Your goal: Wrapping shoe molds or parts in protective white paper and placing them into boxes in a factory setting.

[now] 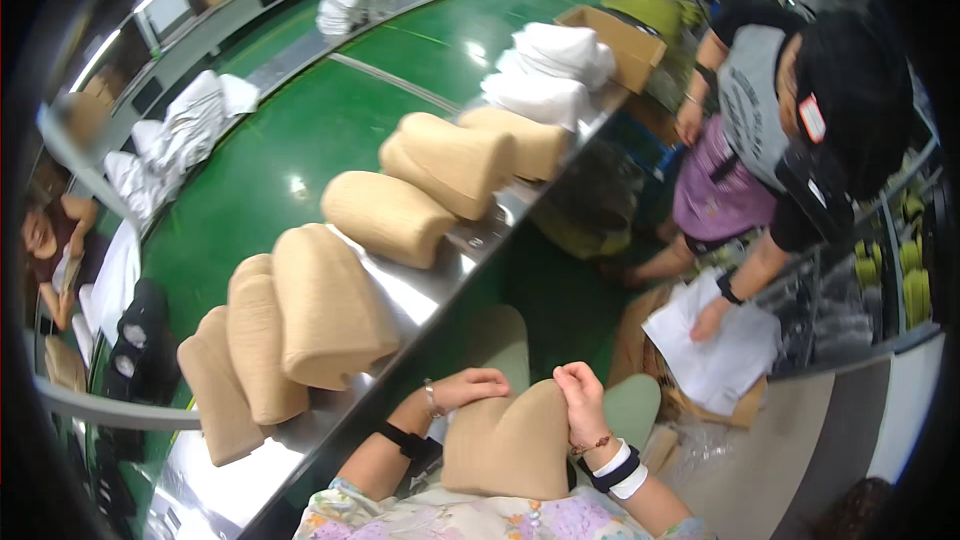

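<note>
Tan pillow (pixel 508 450), just right of the metal bench (pixel 225 485)
Right hand (pixel 584 404) is pinching one top corner, left hand (pixel 470 388) is by the other, can't tell if gripping. Plump, kinda dips in between.

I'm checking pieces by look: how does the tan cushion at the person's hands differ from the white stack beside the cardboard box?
Colour: the tan cushion is beige; the white stack is white.
Number: the tan cushion is one piece; the white stack holds several.
Handling: both hands are at the tan cushion; none touches the white stack, by the cardboard box.
Shared: both look soft.
</note>
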A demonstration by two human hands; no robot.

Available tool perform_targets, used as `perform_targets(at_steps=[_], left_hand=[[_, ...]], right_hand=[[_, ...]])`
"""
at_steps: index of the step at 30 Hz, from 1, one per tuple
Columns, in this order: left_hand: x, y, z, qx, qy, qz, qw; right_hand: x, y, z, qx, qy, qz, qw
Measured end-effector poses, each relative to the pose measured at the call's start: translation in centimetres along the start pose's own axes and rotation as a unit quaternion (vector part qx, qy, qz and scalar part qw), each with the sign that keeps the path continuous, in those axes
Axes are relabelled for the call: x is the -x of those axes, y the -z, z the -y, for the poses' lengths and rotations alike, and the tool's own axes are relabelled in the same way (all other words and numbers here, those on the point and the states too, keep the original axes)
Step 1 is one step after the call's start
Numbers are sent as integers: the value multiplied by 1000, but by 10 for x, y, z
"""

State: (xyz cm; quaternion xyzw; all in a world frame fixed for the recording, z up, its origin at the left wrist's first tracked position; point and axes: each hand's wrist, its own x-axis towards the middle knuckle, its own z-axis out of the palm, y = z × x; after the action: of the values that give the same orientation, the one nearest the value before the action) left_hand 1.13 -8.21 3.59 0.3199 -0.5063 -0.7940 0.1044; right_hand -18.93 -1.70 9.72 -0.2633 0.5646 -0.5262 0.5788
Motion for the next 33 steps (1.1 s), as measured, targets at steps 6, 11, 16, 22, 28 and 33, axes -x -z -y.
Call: perform_targets(at_steps=[6,11,16,22,28,33], left_hand=[[12,11,24,133,-35,2,991],[12,8,31,119,-56,0,991],[4,27,62,147,-67,-24,987],[20,21,45,245,-180,36,952],[14,39,64,101,-130,35,986],[7,34,61,121,-138,26,983]], right_hand=[[-2,-38,72,121,195,117,966],[-6,-69,195,49,198,166,965],[-43,-198,240,156,237,315,906],[-61,-278,255,214,150,418,870],[-73,-349,175,394,138,472,776],[-95,-333,141,498,320,391,705]])
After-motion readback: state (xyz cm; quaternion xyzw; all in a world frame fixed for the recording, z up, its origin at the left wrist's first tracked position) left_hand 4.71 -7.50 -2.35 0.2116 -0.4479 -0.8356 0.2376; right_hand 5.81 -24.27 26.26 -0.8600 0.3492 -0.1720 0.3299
